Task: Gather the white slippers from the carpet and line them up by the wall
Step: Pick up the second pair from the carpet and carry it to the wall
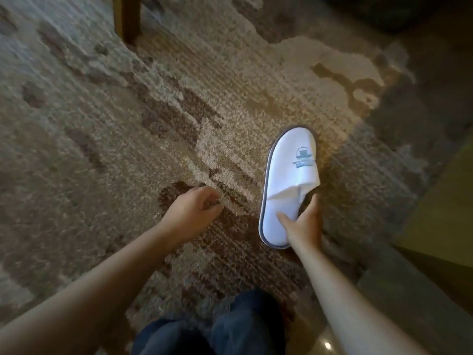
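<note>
- Knees (225, 326) in dark trousers are cut off by the lower frame edge.
- Right hand (305, 224) grasps the white slipper (289, 185) near its heel, thumb on the insole, fingers under the sole; whether the slipper touches the carpet (102, 149) cannot be told.
- Left hand (193, 207) is loosely curled and grasps nothing, just above the carpet.
- Carpet left of and beyond the slipper lies open.
- The carpet edge runs diagonally at right, beside a darker floor (419, 298).
- A wooden furniture leg (131, 19) stands far left, its top cut off.
- The slipper's blue logo is unreadable.
</note>
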{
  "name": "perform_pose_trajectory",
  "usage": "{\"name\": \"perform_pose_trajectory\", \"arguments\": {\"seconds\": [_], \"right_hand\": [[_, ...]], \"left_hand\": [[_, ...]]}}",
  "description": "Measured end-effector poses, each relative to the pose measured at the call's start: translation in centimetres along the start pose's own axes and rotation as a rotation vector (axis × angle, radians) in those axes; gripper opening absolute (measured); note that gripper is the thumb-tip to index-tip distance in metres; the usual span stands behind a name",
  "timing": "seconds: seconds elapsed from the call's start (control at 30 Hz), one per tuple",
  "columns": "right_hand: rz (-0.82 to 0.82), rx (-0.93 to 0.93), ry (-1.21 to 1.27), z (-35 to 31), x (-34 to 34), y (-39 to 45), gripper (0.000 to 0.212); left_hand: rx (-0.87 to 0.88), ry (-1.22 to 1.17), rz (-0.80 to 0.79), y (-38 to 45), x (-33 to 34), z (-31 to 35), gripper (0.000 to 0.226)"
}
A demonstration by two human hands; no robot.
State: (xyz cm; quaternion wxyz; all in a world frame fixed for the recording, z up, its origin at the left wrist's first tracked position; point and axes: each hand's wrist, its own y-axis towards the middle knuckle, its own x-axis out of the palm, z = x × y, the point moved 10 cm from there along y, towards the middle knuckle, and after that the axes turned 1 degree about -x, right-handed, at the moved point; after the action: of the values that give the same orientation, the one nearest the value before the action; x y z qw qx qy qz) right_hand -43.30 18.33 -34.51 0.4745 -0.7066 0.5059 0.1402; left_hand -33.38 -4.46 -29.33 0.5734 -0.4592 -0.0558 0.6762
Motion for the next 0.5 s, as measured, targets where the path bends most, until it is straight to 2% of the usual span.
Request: {"name": "perform_pose_trajectory", "arguments": {"seconds": [0.13, 0.23, 0.33, 0.4, 0.5], "right_hand": [[0.043, -0.048, -0.102, 1.0, 3.4, 1.6, 0.105], [0.095, -0.073, -0.133, -0.1, 3.1, 1.0, 0.111], [0.127, -0.097, -0.141, -1.9, 1.9, 1.1, 0.108], [0.109, -0.094, -0.11, -3.1, 1.6, 1.5, 0.098], [-0.037, -0.168, -0.008, -6.9, 2.9, 1.4, 0.06]], "left_hand": [[0.02, -0.055, -0.028, 2.1, 2.2, -1.4, 0.023], [0.051, -0.078, -0.049, 1.7, 2.4, -1.1, 0.02], [0.027, -0.141, -0.002, 1.6, 0.9, -1.5, 0.022], [-0.002, -0.154, 0.045, 1.5, -0.6, -1.9, 0.019], [-0.048, -0.15, 0.063, 0.9, -3.2, -1.8, 0.02]]}}
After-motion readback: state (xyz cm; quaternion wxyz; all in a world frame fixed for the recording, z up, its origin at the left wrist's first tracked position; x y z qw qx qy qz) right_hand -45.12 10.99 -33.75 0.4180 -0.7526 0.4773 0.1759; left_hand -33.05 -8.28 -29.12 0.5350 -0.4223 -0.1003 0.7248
